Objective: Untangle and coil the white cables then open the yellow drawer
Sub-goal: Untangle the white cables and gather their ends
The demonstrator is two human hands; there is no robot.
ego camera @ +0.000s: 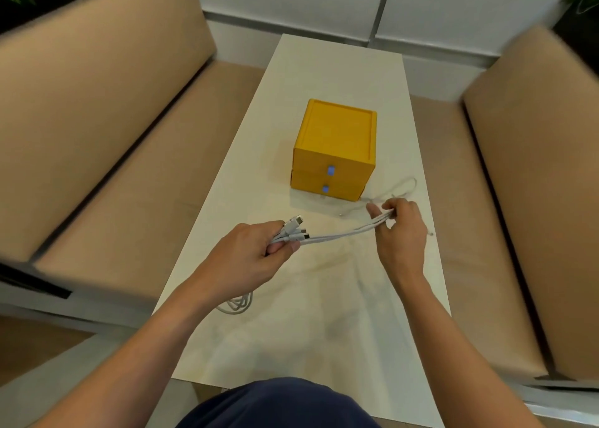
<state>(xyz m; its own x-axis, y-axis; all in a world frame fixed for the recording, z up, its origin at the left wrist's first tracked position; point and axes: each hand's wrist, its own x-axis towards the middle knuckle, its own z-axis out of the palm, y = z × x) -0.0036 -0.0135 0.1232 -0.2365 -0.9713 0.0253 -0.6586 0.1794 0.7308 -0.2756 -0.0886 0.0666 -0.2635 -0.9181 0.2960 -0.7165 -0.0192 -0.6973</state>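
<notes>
A bundle of white cables (340, 234) stretches between my hands above the white table (291, 330). My left hand (249, 249) grips the plug ends, which stick out past my fingers. My right hand (402, 229) pinches the strands farther along. Loose cable loops trail behind it toward the yellow drawer box (335, 150) and lie on the table. Another white cable loop (238, 304) shows under my left forearm. The yellow box stands mid-table with two stacked drawers, both shut, each with a blue tab.
Tan sofa cushions (97, 119) flank the narrow table on the left, and more tan cushions (534, 184) on the right. A white wall panel stands behind the table's far end. My dark-clothed lap is at the bottom edge.
</notes>
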